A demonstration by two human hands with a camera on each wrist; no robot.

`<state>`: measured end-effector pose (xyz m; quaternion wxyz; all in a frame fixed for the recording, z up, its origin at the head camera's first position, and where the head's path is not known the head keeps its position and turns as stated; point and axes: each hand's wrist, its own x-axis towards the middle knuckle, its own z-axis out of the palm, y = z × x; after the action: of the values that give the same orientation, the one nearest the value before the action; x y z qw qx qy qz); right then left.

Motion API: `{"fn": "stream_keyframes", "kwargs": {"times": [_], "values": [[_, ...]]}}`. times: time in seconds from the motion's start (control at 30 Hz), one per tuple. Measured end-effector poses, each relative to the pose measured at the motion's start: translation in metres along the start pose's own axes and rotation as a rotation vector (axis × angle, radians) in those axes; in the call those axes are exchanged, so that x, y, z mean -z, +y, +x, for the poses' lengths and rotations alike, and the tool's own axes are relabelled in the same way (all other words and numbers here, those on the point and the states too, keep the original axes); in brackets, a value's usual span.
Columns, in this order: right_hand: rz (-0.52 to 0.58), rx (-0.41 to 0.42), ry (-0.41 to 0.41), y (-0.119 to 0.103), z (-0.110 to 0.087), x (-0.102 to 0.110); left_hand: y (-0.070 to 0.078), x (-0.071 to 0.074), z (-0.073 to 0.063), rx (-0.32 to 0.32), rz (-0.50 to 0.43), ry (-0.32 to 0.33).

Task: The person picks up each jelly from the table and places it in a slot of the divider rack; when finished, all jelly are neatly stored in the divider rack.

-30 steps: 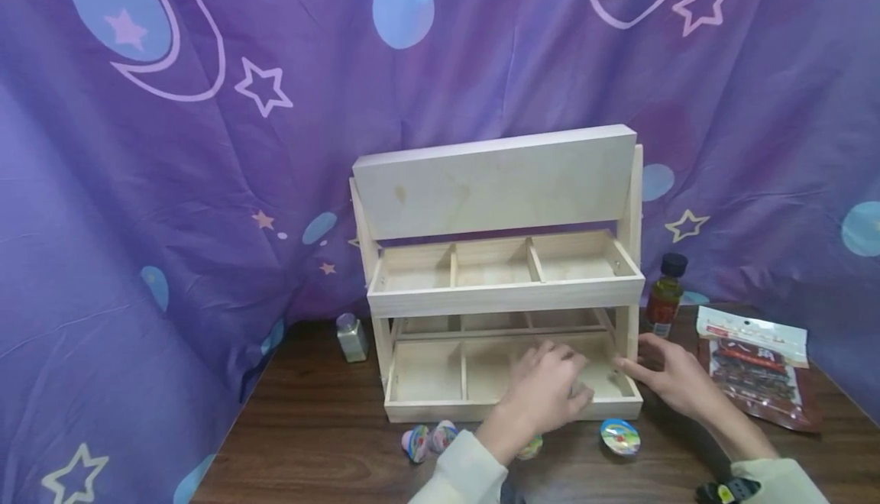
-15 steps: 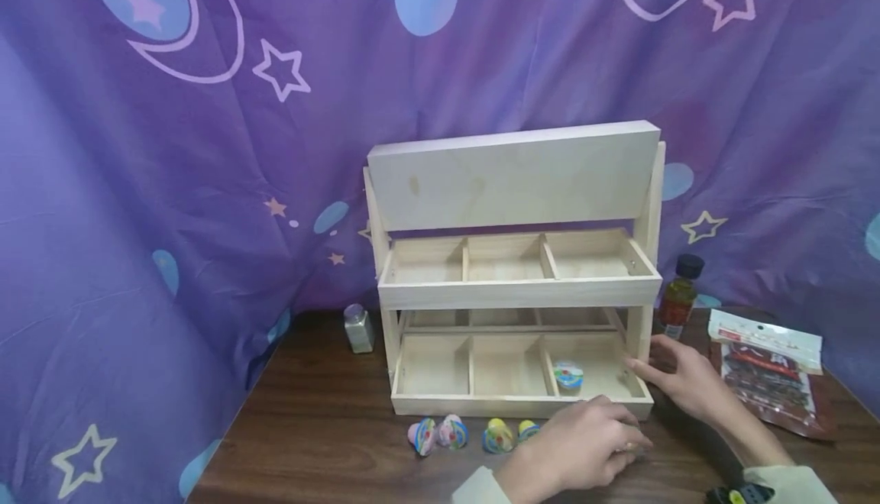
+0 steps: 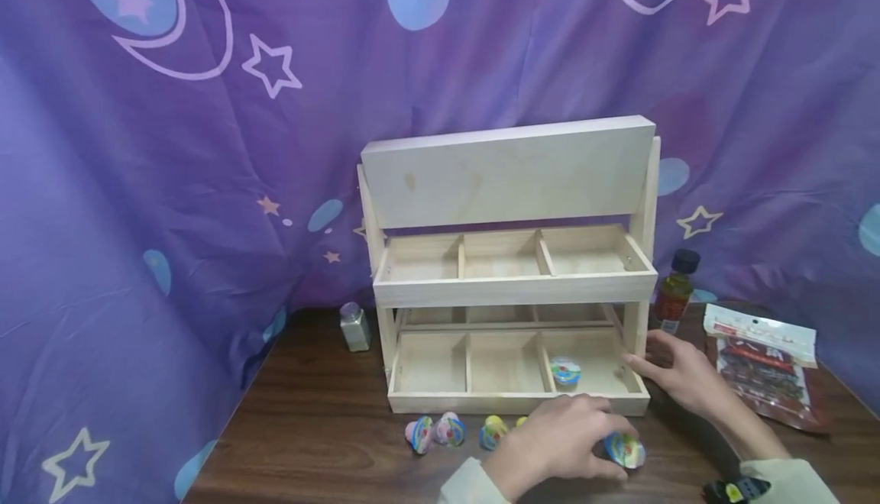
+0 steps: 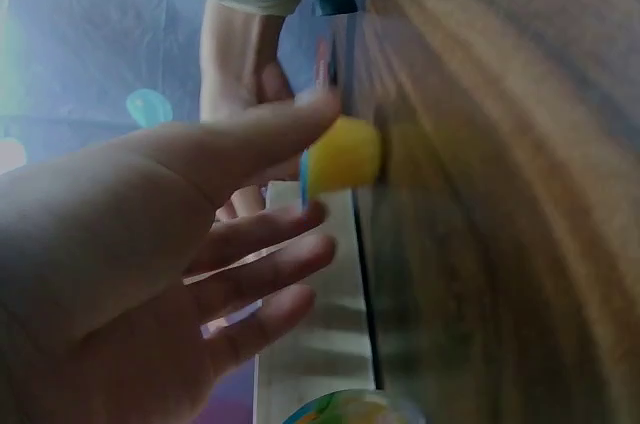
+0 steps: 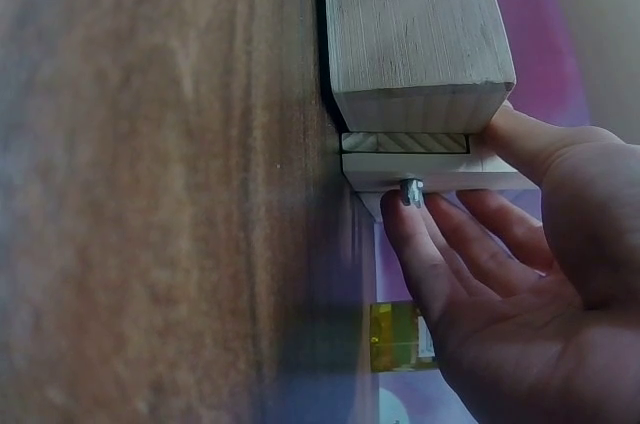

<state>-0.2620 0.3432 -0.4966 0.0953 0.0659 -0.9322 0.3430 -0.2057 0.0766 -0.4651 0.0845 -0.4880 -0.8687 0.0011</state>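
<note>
Cups (image 3: 627,452): 6; left hand (image 3: 564,437) pinching 1, right hand (image 3: 687,382) gripping 1 rack (image 3: 509,292).

A: Which colours do you have on that small tapered yellow plastic cup (image 4: 345,159)?
B: Yellow body, blue rim; your two small pink plastic cups (image 3: 450,429) are printed in blue and green.
A: And your tiered pale wooden rack (image 3: 516,292)?
B: Cream, with faint brownish stains up top. Your dark brown wooden table (image 3: 309,412) shows streaky grain; your purple fabric backdrop (image 3: 330,145) carries pale pink and yellowish star outlines and light-blue ovals.
</note>
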Motion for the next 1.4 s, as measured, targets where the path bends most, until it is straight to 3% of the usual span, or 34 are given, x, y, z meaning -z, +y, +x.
{"fn": "stream_keyframes", "kwargs": {"times": [0.3,0.63,1.03,1.27,1.4], "values": [[0.007,0.018,0.016,-0.003,-0.001,-0.001,-0.011,0.010,-0.003,0.033,-0.198,-0.060],[0.023,0.001,0.012,-0.003,-0.001,0.000,0.002,-0.001,0.003,0.042,-0.119,-0.013],[0.033,-0.013,-0.005,-0.004,-0.002,-0.001,-0.004,0.000,-0.002,0.011,-0.235,-0.079],[0.030,0.008,0.008,-0.001,-0.001,-0.001,-0.002,-0.001,0.000,-0.002,-0.186,-0.037],[0.028,0.008,0.012,-0.001,-0.002,-0.001,-0.008,0.005,0.002,-0.020,-0.228,-0.006]]}}
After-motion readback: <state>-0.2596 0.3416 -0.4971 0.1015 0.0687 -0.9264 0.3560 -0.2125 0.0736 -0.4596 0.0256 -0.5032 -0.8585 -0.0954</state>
